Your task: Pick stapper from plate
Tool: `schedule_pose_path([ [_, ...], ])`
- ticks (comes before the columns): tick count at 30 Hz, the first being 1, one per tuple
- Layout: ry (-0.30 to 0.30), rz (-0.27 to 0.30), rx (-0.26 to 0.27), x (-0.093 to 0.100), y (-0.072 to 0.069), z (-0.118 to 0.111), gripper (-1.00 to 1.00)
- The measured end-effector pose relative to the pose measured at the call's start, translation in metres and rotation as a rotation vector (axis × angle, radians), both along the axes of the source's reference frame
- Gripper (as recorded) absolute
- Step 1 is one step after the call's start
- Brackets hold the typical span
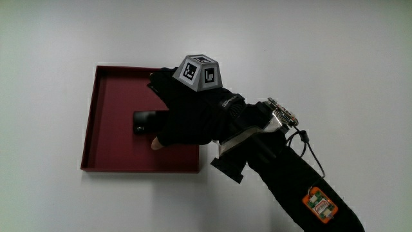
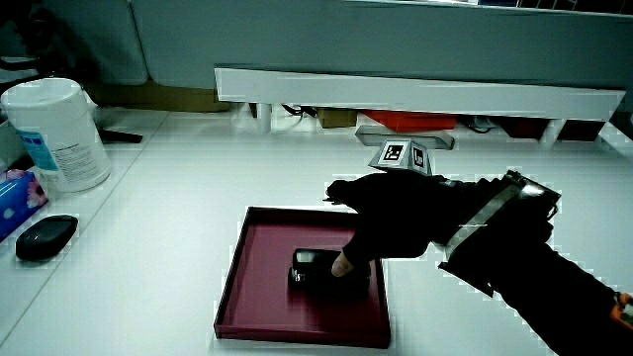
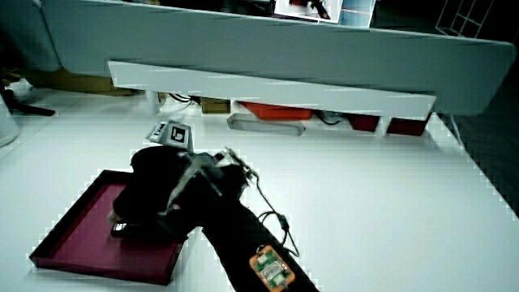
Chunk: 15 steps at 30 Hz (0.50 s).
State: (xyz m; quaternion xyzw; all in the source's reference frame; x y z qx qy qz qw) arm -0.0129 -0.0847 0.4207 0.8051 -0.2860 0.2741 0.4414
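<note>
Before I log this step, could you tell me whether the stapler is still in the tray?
In. The black stapler lies on the dark red tray, under the hand.

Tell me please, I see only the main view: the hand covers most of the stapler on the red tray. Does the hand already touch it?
Observer: Yes. In a side view the hand reaches down into the tray, and a bare fingertip rests against the stapler.
Operator: Is the stapler lifted?
Observer: No, in that side view it sits flat on the tray floor.
Operator: Is anything else on the table? My view shows only the tray.
Observer: Yes: a white wipes canister and a black computer mouse, both apart from the tray.
</note>
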Motion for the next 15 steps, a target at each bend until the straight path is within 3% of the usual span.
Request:
schedule_pose_path([
  [6,0.010,0.039,-0.034,-0.001,-0.001,0.029,0.00],
  [15,0.049,0.043,-0.072,-0.007,0.000,0.062,0.00],
])
